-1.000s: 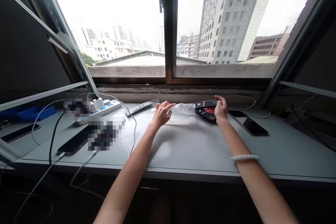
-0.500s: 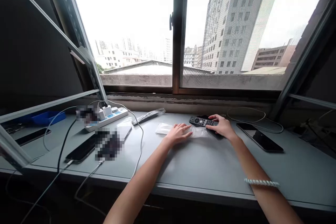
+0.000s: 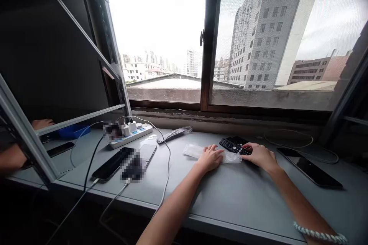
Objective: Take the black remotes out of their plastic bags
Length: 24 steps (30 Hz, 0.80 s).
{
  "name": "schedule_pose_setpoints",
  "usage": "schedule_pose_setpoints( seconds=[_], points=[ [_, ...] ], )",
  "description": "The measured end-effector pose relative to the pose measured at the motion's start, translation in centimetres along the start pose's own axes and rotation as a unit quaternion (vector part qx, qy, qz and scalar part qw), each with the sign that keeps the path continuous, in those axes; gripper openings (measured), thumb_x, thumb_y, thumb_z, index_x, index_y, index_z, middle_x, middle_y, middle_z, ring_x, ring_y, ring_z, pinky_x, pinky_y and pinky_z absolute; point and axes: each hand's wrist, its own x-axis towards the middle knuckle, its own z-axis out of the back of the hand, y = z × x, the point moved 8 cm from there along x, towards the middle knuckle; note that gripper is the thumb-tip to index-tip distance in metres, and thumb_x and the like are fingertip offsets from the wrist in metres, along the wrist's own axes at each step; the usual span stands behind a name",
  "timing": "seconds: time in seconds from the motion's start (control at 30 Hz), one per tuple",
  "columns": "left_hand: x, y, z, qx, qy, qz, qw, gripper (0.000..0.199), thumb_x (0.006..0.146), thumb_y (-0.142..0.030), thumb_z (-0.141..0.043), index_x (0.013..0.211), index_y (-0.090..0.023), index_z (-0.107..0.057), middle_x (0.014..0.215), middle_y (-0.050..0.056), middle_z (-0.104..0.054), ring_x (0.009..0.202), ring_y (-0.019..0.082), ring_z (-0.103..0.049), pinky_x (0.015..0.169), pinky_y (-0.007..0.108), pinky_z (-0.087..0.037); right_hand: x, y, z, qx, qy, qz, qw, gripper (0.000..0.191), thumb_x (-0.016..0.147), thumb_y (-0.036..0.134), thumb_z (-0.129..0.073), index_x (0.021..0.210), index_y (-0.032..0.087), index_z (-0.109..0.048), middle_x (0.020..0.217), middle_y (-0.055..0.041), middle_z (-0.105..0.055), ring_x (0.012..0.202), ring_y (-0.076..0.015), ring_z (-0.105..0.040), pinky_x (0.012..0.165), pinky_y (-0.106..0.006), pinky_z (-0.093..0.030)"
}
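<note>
A black remote control point(image 3: 229, 144) with many buttons lies slanted on the grey table, and my right hand point(image 3: 258, 155) grips its right end between thumb and fingers. Dark flat items show partly behind and under it. My left hand point(image 3: 211, 157) rests with fingers spread on a clear plastic bag point(image 3: 193, 151), which reaches out on both sides of the hand. Further back and left, a dark item in a clear plastic wrapper point(image 3: 174, 134) lies by the wall.
A dark phone point(image 3: 310, 167) lies on the right. Phones point(image 3: 113, 164), cables and a white power strip point(image 3: 132, 138) occupy the left. Beyond the metal rack post are a blue tray point(image 3: 74, 131), another phone point(image 3: 61, 149) and another person's arm point(image 3: 13, 159).
The view has shifted, so the table's contents appear further right and lower. Another person's hand and arm have come into view at the far left. My hands keep nearly the same places by the remote and bag.
</note>
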Motion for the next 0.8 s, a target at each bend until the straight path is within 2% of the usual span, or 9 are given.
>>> schedule_pose_setpoints(
  seconds=[0.13, 0.3, 0.43, 0.53, 0.67, 0.8],
  points=[
    [0.3, -0.1, 0.3, 0.010, -0.038, -0.009, 0.999, 0.029, 0.092, -0.031, -0.039, 0.116, -0.025, -0.054, 0.127, 0.007, -0.045, 0.119, 0.021, -0.041, 0.102, 0.038, -0.030, 0.1, -0.2, -0.3, -0.013, 0.009, -0.006, 1.000, 0.036, 0.059, 0.045, -0.065, 0.090, 0.027, -0.070, 0.091, -0.0037, -0.070, 0.086, -0.0268, -0.063, 0.070, -0.035, -0.044],
    [0.6, -0.2, 1.7, 0.014, -0.089, 0.003, 0.996, 0.025, 0.092, -0.021, -0.036, 0.108, -0.021, -0.055, 0.113, 0.007, -0.049, 0.104, 0.020, -0.048, 0.095, 0.035, -0.035, 0.2, -0.5, 0.0, 0.011, -0.014, 0.008, 1.000, 0.033, 0.060, 0.048, -0.064, 0.087, 0.029, -0.070, 0.101, -0.0020, -0.067, 0.091, -0.0246, -0.062, 0.069, -0.032, -0.044],
    [0.5, -0.6, 2.7, 0.012, -0.112, 0.001, 0.994, 0.027, 0.094, -0.022, -0.030, 0.108, -0.022, -0.054, 0.106, 0.007, -0.050, 0.097, 0.019, -0.049, 0.093, 0.034, -0.035, 0.3, 0.1, 0.9, 0.079, -0.049, 0.035, 0.995, 0.029, 0.074, 0.045, -0.054, 0.094, 0.030, -0.068, 0.097, -0.0003, -0.068, 0.085, -0.0201, -0.062, 0.066, -0.029, -0.044],
    [0.5, -0.8, 2.7, 0.018, -0.108, -0.005, 0.994, 0.029, 0.094, -0.024, -0.029, 0.109, -0.023, -0.054, 0.106, 0.006, -0.050, 0.098, 0.019, -0.048, 0.093, 0.034, -0.033, 0.2, 0.8, 1.6, 0.133, -0.069, 0.045, 0.988, 0.034, 0.082, 0.049, -0.044, 0.096, 0.028, -0.067, 0.095, -0.0014, -0.068, 0.083, -0.0203, -0.063, 0.066, -0.030, -0.044],
    [0.4, -0.5, 2.5, 0.026, -0.103, 0.007, 0.994, 0.029, 0.095, -0.025, -0.028, 0.109, -0.023, -0.053, 0.107, 0.007, -0.051, 0.099, 0.020, -0.047, 0.093, 0.034, -0.032, 0.0, 2.7, 0.8, 0.204, -0.011, 0.098, 0.974, 0.041, 0.081, 0.057, -0.044, 0.098, 0.028, -0.068, 0.097, -0.0032, -0.069, 0.088, -0.0224, -0.063, 0.072, -0.032, -0.046],
    [0.4, -0.2, 3.2, 0.020, -0.127, 0.012, 0.992, 0.029, 0.096, -0.026, -0.027, 0.109, -0.024, -0.053, 0.105, 0.005, -0.052, 0.097, 0.018, -0.048, 0.093, 0.032, -0.032, -0.3, 4.3, -0.4, 0.269, 0.034, 0.149, 0.951, 0.043, 0.075, 0.055, -0.056, 0.106, 0.026, -0.064, 0.100, -0.0045, -0.068, 0.094, -0.0221, -0.062, 0.079, -0.032, -0.048]
  ],
)
